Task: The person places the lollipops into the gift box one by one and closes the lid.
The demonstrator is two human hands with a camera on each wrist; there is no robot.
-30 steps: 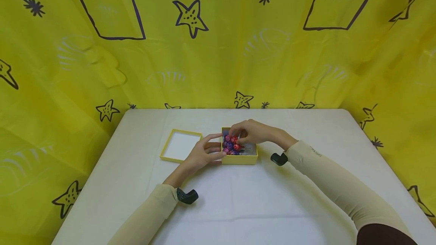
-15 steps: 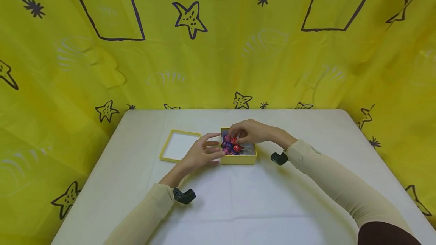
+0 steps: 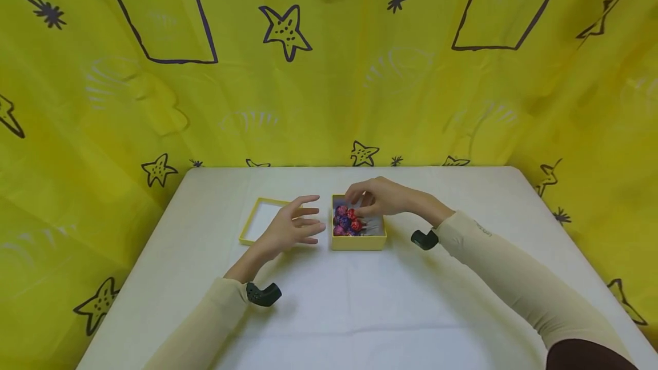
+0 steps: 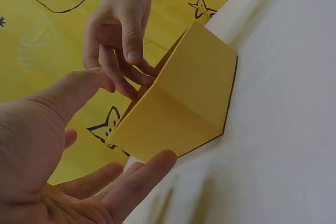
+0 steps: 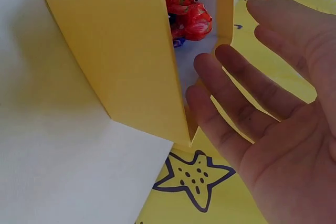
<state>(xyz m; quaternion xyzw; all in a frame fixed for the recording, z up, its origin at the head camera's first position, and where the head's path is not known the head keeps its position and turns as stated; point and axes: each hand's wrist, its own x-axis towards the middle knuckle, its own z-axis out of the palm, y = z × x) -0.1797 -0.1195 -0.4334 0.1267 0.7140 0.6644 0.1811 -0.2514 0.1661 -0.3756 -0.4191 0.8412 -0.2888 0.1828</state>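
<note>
A yellow open-topped box [image 3: 358, 244] stands on the table, a bunch of lollipops [image 3: 345, 222] in red, purple and pink wrappers lying in its left part. Over the box's back right is my right hand [image 3: 386, 196]; in the right wrist view its fingers [image 5: 231, 98] are loosely bent at the rim, with nothing between them. My left hand [image 3: 281, 230] hovers left of the box, its fingers spread and apart from the box wall. Part of the yellow-rimmed lid [image 3: 263, 218], lying white inside up, is hidden behind that hand.
A white cloth covers the table [image 3: 349, 301]. A yellow curtain [image 3: 329, 96] printed with stars and fish hangs behind it and at both sides. Each wrist wears a small dark camera [image 3: 264, 294].
My left hand has let go of the box's left side and drawn back to the left, fingers spreading. My right hand has stayed over the box, its fingers rising slightly.
</note>
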